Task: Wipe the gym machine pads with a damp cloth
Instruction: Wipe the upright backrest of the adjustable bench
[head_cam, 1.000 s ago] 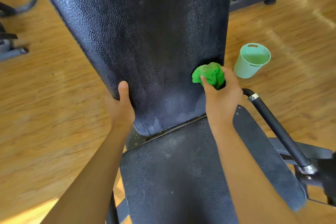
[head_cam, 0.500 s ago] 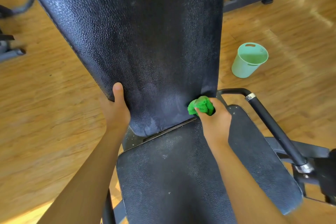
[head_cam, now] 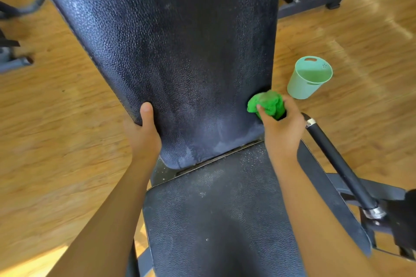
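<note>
Head view: left hand (head_cam: 144,132) grips the left edge of the back pad (head_cam: 180,51); right hand (head_cam: 281,128) clutches the green cloth (head_cam: 266,104) at its right edge, where a stroke may slip off.

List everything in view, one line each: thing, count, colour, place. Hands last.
back pad: one, black, upper centre
seat pad: one, black, lower centre
cloth: one, green, bunched at the back pad's right edge
bucket: one, pale green, on the floor to the right
handle bar: one, black, right of the seat pad
machine frames: at least two, dark, top right and left edge
floor: wooden
left hand: grips the back pad's left edge
right hand: holds the cloth
</note>
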A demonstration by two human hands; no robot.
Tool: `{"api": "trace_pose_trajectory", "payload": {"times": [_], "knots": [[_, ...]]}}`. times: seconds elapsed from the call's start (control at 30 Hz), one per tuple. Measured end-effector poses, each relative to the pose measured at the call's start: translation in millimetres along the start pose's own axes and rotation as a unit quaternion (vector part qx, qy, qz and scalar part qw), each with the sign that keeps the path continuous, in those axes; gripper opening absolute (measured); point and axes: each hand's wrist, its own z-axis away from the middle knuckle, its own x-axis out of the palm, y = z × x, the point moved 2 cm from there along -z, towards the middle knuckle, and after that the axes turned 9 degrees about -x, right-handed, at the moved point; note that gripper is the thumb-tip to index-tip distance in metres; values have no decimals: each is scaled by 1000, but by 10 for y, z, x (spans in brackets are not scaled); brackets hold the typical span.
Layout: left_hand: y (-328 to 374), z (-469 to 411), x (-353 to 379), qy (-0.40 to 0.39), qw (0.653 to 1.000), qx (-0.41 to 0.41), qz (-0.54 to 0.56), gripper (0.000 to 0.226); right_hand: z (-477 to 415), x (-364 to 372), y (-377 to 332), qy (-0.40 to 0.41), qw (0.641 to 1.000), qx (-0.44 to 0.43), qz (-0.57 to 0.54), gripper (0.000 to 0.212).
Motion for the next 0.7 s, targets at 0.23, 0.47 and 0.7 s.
{"api": "trace_pose_trajectory", "payload": {"times": [0.23, 0.47, 0.7], "knots": [[-47, -32, -28, 13, 1000, -15, -7, 43, 475, 51, 442, -76, 992, 87, 50, 17], [-50, -29, -33, 12, 999, -26, -22, 29, 270, -27, 360, -41, 995, 87, 37, 19], [-51, -27, -33, 23, 999, -29, -33, 38, -247, -86, 27, 33, 998, 32, -53, 18]]}}
